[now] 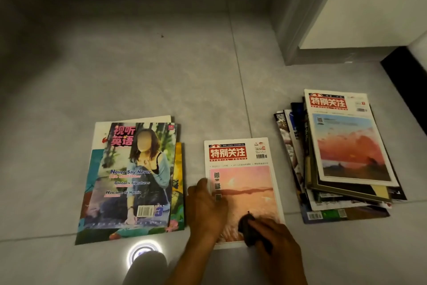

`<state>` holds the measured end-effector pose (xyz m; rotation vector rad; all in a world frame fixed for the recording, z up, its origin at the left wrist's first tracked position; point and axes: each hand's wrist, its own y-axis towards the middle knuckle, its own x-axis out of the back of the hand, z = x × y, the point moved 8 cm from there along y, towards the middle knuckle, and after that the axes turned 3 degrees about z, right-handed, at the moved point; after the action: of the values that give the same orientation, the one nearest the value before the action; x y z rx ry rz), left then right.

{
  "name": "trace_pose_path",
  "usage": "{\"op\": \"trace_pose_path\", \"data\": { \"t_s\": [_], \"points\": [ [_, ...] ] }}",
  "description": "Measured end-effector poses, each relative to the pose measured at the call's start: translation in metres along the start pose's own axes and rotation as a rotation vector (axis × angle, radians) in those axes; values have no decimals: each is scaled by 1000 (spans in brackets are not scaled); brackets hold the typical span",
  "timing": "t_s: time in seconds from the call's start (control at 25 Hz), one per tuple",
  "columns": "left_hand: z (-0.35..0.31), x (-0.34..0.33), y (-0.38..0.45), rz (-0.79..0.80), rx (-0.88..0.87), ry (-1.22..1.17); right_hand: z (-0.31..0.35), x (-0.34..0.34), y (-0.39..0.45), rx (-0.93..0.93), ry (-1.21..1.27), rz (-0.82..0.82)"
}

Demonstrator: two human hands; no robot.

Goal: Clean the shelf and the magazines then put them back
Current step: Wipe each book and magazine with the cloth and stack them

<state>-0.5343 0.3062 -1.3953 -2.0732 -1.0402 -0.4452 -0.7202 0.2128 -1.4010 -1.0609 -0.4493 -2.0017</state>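
Note:
A white magazine with a red title block and an orange sunset picture [245,183] lies flat on the grey floor in front of me. My left hand [206,208] rests on its left edge, fingers curled over the cover. My right hand [275,241] grips a small dark cloth [247,224] and presses it on the lower right of that cover. To the left lies a short stack topped by a magazine with a seated person on the cover [136,176]. To the right sits a taller, untidy stack of magazines [342,153], topped by another sunset issue.
Grey floor tiles [161,77] stretch ahead. A grey door frame and a white wall [312,19] stand at the upper right, with a dark strip [406,77] at the far right. A bright ring of light [143,252] reflects on the floor near my knee.

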Motion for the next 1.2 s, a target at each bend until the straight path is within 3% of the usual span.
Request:
{"op": "trace_pose_path", "data": {
  "t_s": [0.08,0.12,0.24,0.32,0.36,0.44,0.52,0.6,0.68,0.76,0.88,0.96,1.04,1.2],
  "points": [
    [23,-14,0,134,182,-291,-2,-4,14,-287,300,48],
    [25,-17,-2,163,181,-251,1,-9,18,-409,466,98],
    [19,-9,-20,-37,144,-183,15,-3,33,-518,684,130],
    [16,-8,-33,-101,152,-233,6,4,32,-626,857,43],
    [20,-12,-32,-46,187,-294,-3,5,28,-700,960,-5],
    [21,-31,-35,219,267,-477,-16,3,23,-839,1203,-38],
    [7,-46,-49,437,148,-349,-19,1,20,-948,1421,-47],
    [2,-48,-65,407,62,-221,-13,10,25,-940,1474,-41],
    [-6,-26,-68,197,-43,-293,-5,36,36,-797,1380,-86],
    [-23,10,-62,-9,-213,-404,26,84,57,-431,1106,-183],
    [-65,48,-58,-140,-443,-447,128,120,69,299,274,-220],
    [-87,65,-64,-180,-513,-497,163,106,69,542,-42,-203],
    [-96,77,-65,-160,-509,-538,155,118,88,530,-78,-184],
    [-108,102,-68,-191,-595,-546,77,178,128,156,19,-221]
  ]
}}
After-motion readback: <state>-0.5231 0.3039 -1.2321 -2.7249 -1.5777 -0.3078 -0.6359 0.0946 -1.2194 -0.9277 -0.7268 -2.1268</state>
